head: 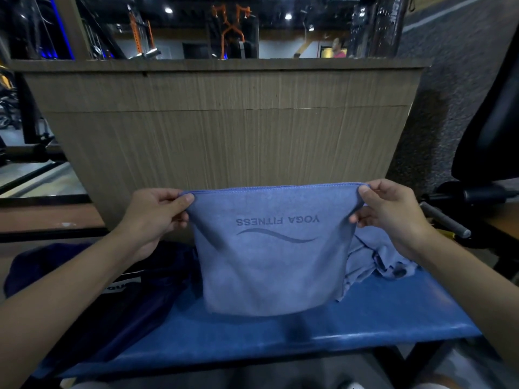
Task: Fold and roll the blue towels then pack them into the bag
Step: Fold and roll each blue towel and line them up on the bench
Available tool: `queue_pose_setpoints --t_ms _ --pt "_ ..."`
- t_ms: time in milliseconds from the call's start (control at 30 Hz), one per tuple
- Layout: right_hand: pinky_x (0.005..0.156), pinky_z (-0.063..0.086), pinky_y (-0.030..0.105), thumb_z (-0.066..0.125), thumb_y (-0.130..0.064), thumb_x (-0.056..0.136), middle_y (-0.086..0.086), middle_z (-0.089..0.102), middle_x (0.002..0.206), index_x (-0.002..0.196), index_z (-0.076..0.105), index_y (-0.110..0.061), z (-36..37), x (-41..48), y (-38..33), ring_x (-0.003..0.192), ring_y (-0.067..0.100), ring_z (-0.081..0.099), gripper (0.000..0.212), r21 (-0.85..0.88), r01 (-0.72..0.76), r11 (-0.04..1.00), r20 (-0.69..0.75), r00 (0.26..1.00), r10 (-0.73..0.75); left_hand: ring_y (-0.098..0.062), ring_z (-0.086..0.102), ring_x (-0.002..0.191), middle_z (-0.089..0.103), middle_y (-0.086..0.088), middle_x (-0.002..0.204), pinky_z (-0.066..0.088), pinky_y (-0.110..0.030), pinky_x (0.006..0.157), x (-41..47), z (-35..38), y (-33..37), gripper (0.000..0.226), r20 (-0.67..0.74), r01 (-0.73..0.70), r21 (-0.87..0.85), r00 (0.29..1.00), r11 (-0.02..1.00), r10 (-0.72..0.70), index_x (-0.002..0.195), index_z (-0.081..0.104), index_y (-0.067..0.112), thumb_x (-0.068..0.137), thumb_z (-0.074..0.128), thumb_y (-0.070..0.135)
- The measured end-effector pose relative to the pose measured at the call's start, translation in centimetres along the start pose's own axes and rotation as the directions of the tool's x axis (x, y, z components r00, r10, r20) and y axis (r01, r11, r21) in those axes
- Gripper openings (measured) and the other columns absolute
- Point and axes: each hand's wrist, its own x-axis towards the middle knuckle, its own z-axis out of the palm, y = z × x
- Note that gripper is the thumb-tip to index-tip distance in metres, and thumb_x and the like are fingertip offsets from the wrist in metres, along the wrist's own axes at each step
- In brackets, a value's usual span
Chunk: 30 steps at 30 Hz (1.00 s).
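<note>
A blue towel [273, 262] printed with "YOGA FITNESS" upside down hangs doubled in front of me, its lower edge close to the blue bench pad [309, 329]. My left hand [160, 213] pinches its top left corner. My right hand [393, 214] pinches the top right corner, so the top edge is stretched taut. A second blue towel [376, 256] lies crumpled on the bench behind and to the right. A dark navy bag [92, 290] with a white label sits on the bench's left end, under my left forearm.
A tall wood-grain counter [224, 122] rises right behind the bench. Gym machines and metal bars [443, 220] stand to the right, with a dark rack frame [28, 130] on the left. A person stands far off behind the counter.
</note>
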Motion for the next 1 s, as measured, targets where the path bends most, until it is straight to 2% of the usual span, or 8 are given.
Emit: queue_pose_setpoints --t_ms 133,300,467,633,733,833,1000 --pt "0.048 0.05 0.029 0.054 -0.013 0.099 0.006 0.061 0.063 0.082 0.056 -0.009 -0.2 0.2 0.3 0.052 0.024 0.063 0.017 -0.025 -0.017 1.0 0.001 1.0 0.017 -0.006 0.051 0.042 0.059 -0.001 0.051 0.042 -0.017 0.042 0.2 0.0 -0.2 0.005 -0.021 -0.037 0.082 0.999 0.996 0.039 0.089 0.068 0.006 0.092 0.064 0.006" --pt "0.047 0.048 0.028 0.056 -0.012 0.098 0.001 0.06 0.058 0.082 0.057 -0.008 -0.5 0.4 0.7 0.054 0.024 0.062 0.016 -0.041 -0.062 0.997 0.01 0.998 0.063 -0.009 0.06 0.045 0.067 -0.005 0.06 0.044 -0.016 0.041 0.3 0.1 -0.5 0.006 0.005 -0.029 0.085 1.0 0.996 0.029 0.091 0.067 0.005 0.094 0.062 0.007" --pt "0.046 0.041 0.03 0.056 -0.012 0.097 0.009 0.054 0.061 0.081 0.057 -0.007 -0.7 0.3 1.1 0.049 0.024 0.057 0.017 -0.1 -0.129 0.987 0.008 0.991 0.13 -0.014 0.066 0.056 0.069 -0.011 0.071 0.053 -0.022 0.048 0.4 -0.2 -1.0 0.011 0.109 0.129 0.028 0.985 0.991 -0.131 0.097 0.067 0.0 0.094 0.061 0.009" --pt "0.042 0.034 0.027 0.056 -0.013 0.097 0.01 0.048 0.057 0.081 0.057 -0.006 -0.8 0.8 1.8 0.043 0.023 0.049 0.018 -0.191 -0.207 0.96 0.006 0.977 0.212 -0.009 0.058 0.048 0.062 -0.008 0.063 0.048 -0.019 0.043 0.7 -0.2 -1.7 0.012 0.153 0.269 -0.015 0.952 0.963 -0.264 0.096 0.068 -0.002 0.092 0.063 0.008" --pt "0.041 0.038 0.027 0.055 -0.013 0.098 0.012 0.05 0.058 0.082 0.057 -0.006 -0.5 1.0 2.1 0.044 0.024 0.052 0.018 -0.183 -0.243 0.953 0.022 0.968 0.25 -0.008 0.058 0.048 0.063 -0.009 0.066 0.047 -0.018 0.042 1.0 -0.2 -2.2 0.012 0.158 0.296 -0.014 0.944 0.955 -0.291 0.094 0.068 -0.001 0.092 0.064 0.01" --pt "0.047 0.049 0.03 0.056 -0.014 0.098 0.015 0.056 0.066 0.087 0.057 -0.006 0.2 1.4 2.5 0.052 0.026 0.062 0.014 -0.129 -0.289 0.949 0.038 0.955 0.296 -0.009 0.061 0.05 0.065 -0.011 0.071 0.049 -0.018 0.044 1.4 -0.1 -2.9 0.011 0.136 0.307 -0.021 0.944 0.952 -0.301 0.094 0.068 -0.001 0.093 0.063 0.009" --pt "0.075 0.059 0.037 0.054 -0.012 0.099 0.02 0.064 0.084 0.091 0.056 -0.003 2.0 2.7 3.6 0.076 0.032 0.071 0.012 -0.04 -0.253 0.967 0.031 0.966 0.255 -0.014 0.067 0.059 0.067 -0.012 0.074 0.058 -0.023 0.057 2.6 0.2 -3.4 0.009 0.067 0.217 -0.081 0.975 0.973 -0.212 0.094 0.066 0.0 0.094 0.061 0.007"
